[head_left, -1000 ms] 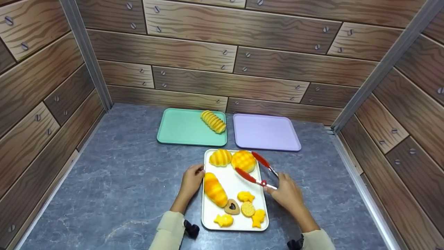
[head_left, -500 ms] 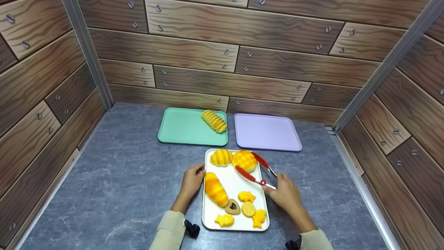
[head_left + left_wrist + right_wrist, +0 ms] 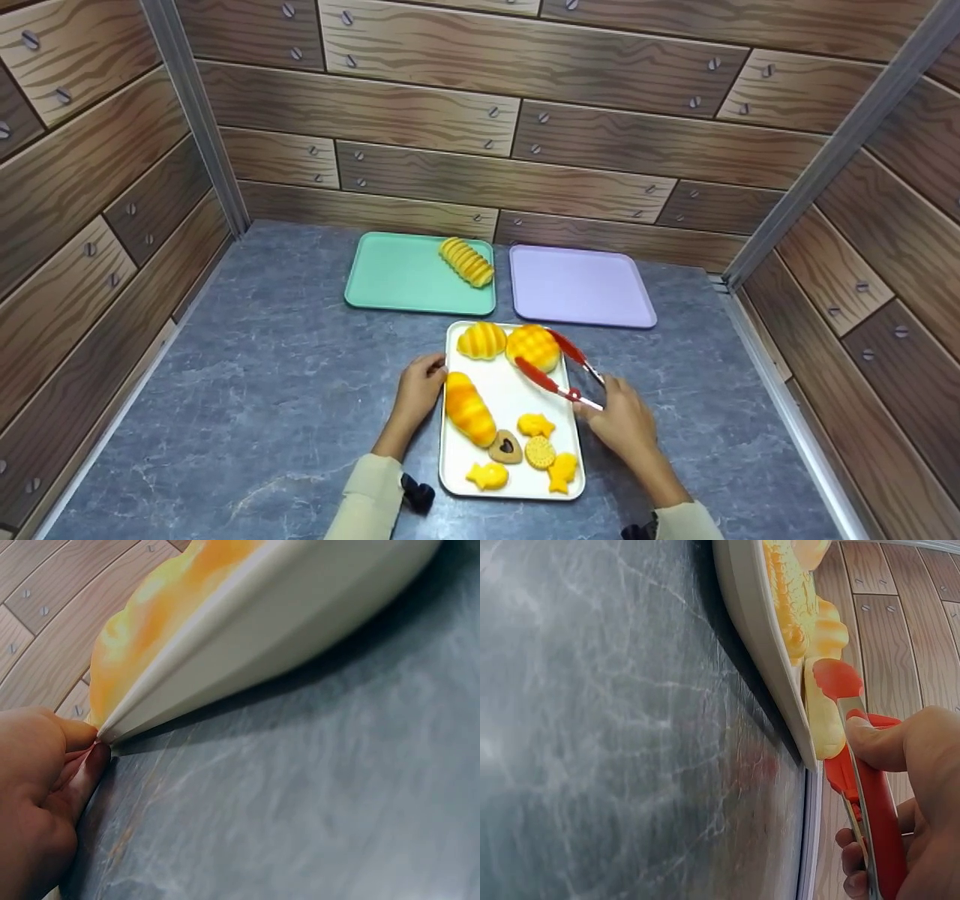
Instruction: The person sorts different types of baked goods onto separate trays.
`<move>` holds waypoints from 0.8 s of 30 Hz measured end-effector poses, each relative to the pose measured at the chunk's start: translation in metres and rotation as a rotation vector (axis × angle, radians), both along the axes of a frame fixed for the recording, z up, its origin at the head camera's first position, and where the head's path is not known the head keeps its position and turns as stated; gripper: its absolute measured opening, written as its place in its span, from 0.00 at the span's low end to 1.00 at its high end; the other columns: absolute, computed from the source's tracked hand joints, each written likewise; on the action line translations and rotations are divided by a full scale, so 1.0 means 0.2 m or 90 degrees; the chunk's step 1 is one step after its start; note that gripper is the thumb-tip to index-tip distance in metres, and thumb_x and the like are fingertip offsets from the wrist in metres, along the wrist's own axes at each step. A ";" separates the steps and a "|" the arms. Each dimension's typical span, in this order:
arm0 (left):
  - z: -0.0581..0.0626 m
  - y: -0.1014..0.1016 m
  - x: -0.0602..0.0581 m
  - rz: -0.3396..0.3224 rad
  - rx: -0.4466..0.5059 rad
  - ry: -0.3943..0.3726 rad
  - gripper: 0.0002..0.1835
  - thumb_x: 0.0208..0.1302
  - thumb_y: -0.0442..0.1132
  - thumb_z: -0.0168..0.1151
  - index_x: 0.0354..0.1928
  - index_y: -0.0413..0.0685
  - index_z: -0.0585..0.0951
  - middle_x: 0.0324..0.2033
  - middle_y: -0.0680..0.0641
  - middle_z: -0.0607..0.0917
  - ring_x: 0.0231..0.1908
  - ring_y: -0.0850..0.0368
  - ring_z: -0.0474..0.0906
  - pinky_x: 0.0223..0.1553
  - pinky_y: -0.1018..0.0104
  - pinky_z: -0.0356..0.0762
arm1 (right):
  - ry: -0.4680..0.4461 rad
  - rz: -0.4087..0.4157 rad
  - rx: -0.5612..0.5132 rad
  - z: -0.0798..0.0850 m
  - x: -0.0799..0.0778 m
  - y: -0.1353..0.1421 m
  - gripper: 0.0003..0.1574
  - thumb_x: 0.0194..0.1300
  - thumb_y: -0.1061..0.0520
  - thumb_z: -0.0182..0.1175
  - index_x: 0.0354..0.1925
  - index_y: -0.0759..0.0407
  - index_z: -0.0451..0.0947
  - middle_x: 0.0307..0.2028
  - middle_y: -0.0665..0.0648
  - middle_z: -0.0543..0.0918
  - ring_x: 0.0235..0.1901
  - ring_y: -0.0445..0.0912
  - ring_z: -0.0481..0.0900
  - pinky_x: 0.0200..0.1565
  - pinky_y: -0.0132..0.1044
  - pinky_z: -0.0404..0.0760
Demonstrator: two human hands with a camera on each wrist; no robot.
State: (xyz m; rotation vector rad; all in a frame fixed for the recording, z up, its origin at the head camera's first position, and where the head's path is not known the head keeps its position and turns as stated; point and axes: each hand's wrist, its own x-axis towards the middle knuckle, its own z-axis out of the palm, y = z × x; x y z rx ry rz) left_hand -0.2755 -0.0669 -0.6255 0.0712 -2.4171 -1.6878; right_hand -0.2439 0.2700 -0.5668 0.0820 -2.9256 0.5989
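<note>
A white tray (image 3: pixel 517 390) lies lengthwise before me. My left hand (image 3: pixel 418 390) pinches its left rim between thumb and fingers, as the left wrist view shows at the tray's edge (image 3: pixel 225 660). My right hand (image 3: pixel 624 420) holds red-tipped tongs (image 3: pixel 536 376), their arms spread on either side of a round crosshatched bun (image 3: pixel 532 346) at the tray's far right corner. Beside that bun sits a striped roll (image 3: pixel 481 341). A long bread (image 3: pixel 469 411) lies near my left hand. In the right wrist view, fingers and thumb wrap the tongs' red handle (image 3: pixel 881 825).
The tray's near half bears a heart cookie (image 3: pixel 505 448), a round biscuit (image 3: pixel 539 453) and fish-shaped pieces (image 3: pixel 487 476). Behind it stand a green tray (image 3: pixel 397 277) with a ridged loaf (image 3: pixel 466 262) and a purple tray (image 3: pixel 581 285). Wood-patterned walls (image 3: pixel 420 165) enclose the table.
The head view has shifted slightly. Both hands, the tongs and the breads keep their places, with the tongs still spread around the round bun.
</note>
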 end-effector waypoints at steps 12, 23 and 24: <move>0.00 -0.01 0.00 -0.002 -0.002 0.005 0.16 0.68 0.31 0.60 0.56 0.35 0.83 0.45 0.41 0.86 0.44 0.52 0.81 0.50 0.57 0.79 | 0.012 -0.010 -0.016 0.03 -0.01 0.00 0.44 0.58 0.42 0.71 0.62 0.68 0.73 0.50 0.68 0.80 0.45 0.63 0.79 0.44 0.62 0.77; 0.00 -0.01 0.00 -0.004 -0.003 0.007 0.16 0.68 0.32 0.60 0.57 0.35 0.83 0.45 0.40 0.86 0.45 0.50 0.81 0.51 0.54 0.80 | 0.020 -0.006 -0.054 0.08 -0.05 -0.05 0.44 0.59 0.43 0.70 0.64 0.68 0.71 0.53 0.69 0.79 0.48 0.64 0.79 0.48 0.62 0.77; 0.00 0.00 0.00 -0.005 -0.005 0.010 0.17 0.68 0.31 0.60 0.57 0.34 0.83 0.45 0.40 0.86 0.45 0.50 0.82 0.51 0.54 0.80 | 0.022 -0.007 -0.053 0.08 -0.06 -0.06 0.44 0.59 0.43 0.70 0.64 0.68 0.72 0.52 0.68 0.80 0.47 0.64 0.80 0.48 0.62 0.77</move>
